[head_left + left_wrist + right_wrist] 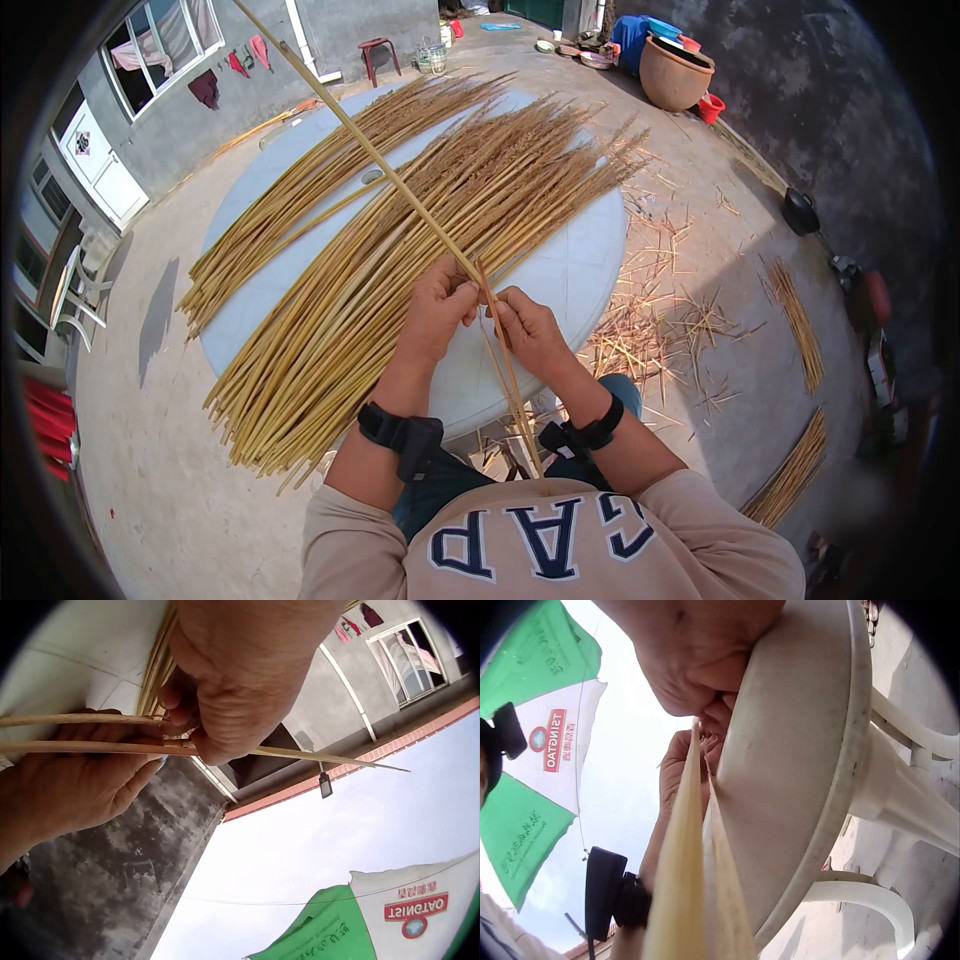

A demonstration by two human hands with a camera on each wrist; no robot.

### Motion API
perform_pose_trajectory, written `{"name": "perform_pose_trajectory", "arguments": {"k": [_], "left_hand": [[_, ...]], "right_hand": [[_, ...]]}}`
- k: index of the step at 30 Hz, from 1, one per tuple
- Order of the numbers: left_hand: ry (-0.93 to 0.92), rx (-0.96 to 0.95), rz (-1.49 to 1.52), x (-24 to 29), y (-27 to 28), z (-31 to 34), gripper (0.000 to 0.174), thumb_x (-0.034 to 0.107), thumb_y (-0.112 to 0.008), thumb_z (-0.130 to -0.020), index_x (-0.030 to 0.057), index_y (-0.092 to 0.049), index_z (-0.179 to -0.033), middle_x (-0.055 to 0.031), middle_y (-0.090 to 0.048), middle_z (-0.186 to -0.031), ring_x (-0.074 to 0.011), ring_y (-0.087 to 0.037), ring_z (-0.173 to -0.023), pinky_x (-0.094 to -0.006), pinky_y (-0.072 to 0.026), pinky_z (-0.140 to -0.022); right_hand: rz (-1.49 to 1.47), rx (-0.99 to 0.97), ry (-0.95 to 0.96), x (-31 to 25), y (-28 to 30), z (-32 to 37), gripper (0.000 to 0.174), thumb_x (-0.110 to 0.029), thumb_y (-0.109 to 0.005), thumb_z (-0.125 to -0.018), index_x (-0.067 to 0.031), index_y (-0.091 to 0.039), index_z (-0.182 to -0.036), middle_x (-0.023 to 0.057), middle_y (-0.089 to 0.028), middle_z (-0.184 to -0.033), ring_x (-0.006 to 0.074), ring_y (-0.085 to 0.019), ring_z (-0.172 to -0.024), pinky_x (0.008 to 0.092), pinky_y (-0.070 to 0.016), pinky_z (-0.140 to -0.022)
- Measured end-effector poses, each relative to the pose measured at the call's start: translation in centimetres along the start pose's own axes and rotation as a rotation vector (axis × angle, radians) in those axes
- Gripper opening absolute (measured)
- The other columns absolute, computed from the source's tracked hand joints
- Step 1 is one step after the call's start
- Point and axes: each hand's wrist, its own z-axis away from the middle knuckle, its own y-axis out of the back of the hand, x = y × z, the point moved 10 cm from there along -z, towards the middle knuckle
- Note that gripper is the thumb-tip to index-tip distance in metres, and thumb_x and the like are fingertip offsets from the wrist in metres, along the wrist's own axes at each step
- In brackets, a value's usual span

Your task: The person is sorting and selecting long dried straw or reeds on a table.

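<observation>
Both hands meet over the near edge of the round table. My left hand (440, 305) (247, 675) pinches a long pale stalk (402, 190) that slants up to the far left. Close beside it, my right hand (532, 335) (697, 652) has its fingers and thumb curled round the reddish-brown split end. From the hands, two separate lengths (517, 405) (90, 748) (676, 877) run down towards the lap. The fingertips partly hide where they part. Under and beyond the hands lies a large bundle of stalks (345, 300) with feathery brown tops.
A second stalk bundle (270, 215) lies farther left on the white table (570, 290). Scraps (660, 340) litter the ground to the right, near two small bundles (797, 325). A clay pot (675, 75) and a red stool (380, 58) stand beyond.
</observation>
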Motion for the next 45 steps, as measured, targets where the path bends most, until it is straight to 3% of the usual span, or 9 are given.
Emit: {"name": "perform_pose_trajectory", "arguments": {"k": [8,10,14,20,22,25,29,34,45], "left_hand": [[0.015,0.028,0.034,-0.7,0.5,-0.1,0.023,-0.001,-0.045,-0.077,-0.0005,-0.054,-0.098,-0.0058,-0.056,-0.070,-0.0039,-0.044,-0.050,-0.0163,-0.0361,-0.044],[-0.032,0.027,-0.018,0.1,0.3,0.0,0.022,-0.002,-0.045,-0.076,-0.0002,-0.054,-0.096,-0.0047,-0.056,-0.069,-0.0033,-0.043,-0.049,-0.0160,-0.0350,-0.044],[-0.070,0.051,-0.104,0.6,0.2,0.0,0.021,-0.002,-0.046,-0.076,-0.0001,-0.055,-0.095,-0.0032,-0.055,-0.066,-0.0030,-0.042,-0.048,-0.0156,-0.0336,-0.043],[-0.074,0.129,-0.120,0.7,1.6,0.2,0.008,-0.001,-0.049,-0.076,-0.0001,-0.054,-0.081,-0.0048,-0.054,-0.057,-0.0038,-0.039,-0.042,-0.0168,-0.0318,-0.039],[0.045,0.133,0.260,-0.4,2.7,0.0,0.005,0.002,-0.051,-0.075,0.0003,-0.053,-0.071,-0.0089,-0.056,-0.057,-0.0051,-0.040,-0.040,-0.0181,-0.0314,-0.037],[-0.038,-0.061,0.257,1.4,1.4,0.4,0.007,0.002,-0.052,-0.076,-0.0005,-0.056,-0.072,-0.0108,-0.058,-0.059,-0.0069,-0.043,-0.041,-0.0184,-0.0336,-0.039],[-0.005,-0.351,-0.007,1.2,-2.8,1.3,0.008,0.004,-0.055,-0.079,-0.0016,-0.060,-0.079,-0.0082,-0.059,-0.062,-0.0068,-0.046,-0.046,-0.0185,-0.0362,-0.042],[-0.060,0.066,-0.049,0.8,0.3,0.2,0.018,0.014,-0.060,-0.082,-0.0012,-0.061,-0.091,-0.0032,-0.059,-0.068,-0.0054,-0.045,-0.051,-0.0186,-0.0372,-0.046],[-0.098,0.190,-0.014,2.0,2.0,0.7,0.015,0.015,-0.061,-0.083,0.0005,-0.059,-0.088,-0.0005,-0.056,-0.067,-0.0024,-0.040,-0.049,-0.0157,-0.0312,-0.043]], "right_hand": [[-0.020,-0.051,-0.006,-0.2,0.1,0.0,0.020,-0.021,-0.045,-0.092,-0.0036,-0.051,-0.083,0.0037,-0.045,-0.052,0.0108,-0.045,-0.047,0.0252,-0.0356,-0.045],[-0.314,-0.143,-0.161,0.8,-0.8,0.2,0.023,-0.024,-0.043,-0.093,-0.0050,-0.052,-0.083,-0.0047,-0.034,-0.050,0.0039,-0.029,-0.043,0.0198,-0.0253,-0.041],[-0.425,-0.184,-0.166,0.7,-1.1,0.2,0.024,-0.026,-0.043,-0.094,-0.0059,-0.052,-0.082,-0.0060,-0.031,-0.050,0.0033,-0.027,-0.042,0.0193,-0.0238,-0.040],[-0.361,-0.044,-0.195,1.8,-0.2,0.3,0.024,-0.027,-0.041,-0.094,-0.0065,-0.050,-0.084,-0.0053,-0.032,-0.051,0.0039,-0.027,-0.042,0.0188,-0.0238,-0.039],[-0.730,0.151,-0.240,2.7,1.6,0.2,0.025,-0.027,-0.039,-0.095,-0.0062,-0.049,-0.084,-0.0029,-0.036,-0.051,0.0051,-0.032,-0.040,0.0190,-0.0260,-0.037],[-0.913,0.251,-0.220,3.0,2.3,0.2,0.025,-0.027,-0.039,-0.095,-0.0056,-0.048,-0.085,-0.0020,-0.036,-0.052,0.0059,-0.031,-0.040,0.0195,-0.0269,-0.036],[-0.746,0.131,-0.200,2.2,1.8,0.1,0.025,-0.026,-0.040,-0.094,-0.0047,-0.048,-0.085,-0.0015,-0.037,-0.053,0.0059,-0.030,-0.040,0.0197,-0.0267,-0.037],[-0.464,-0.062,-0.208,1.1,0.2,0.3,0.024,-0.024,-0.040,-0.094,-0.0041,-0.050,-0.085,-0.0029,-0.036,-0.052,0.0046,-0.029,-0.043,0.0184,-0.0251,-0.041],[-0.080,-0.012,-0.074,0.7,0.2,0.1,0.019,-0.021,-0.051,-0.089,-0.0030,-0.052,-0.084,0.0000,-0.045,-0.056,0.0080,-0.042,-0.052,0.0235,-0.0352,-0.048]]}}
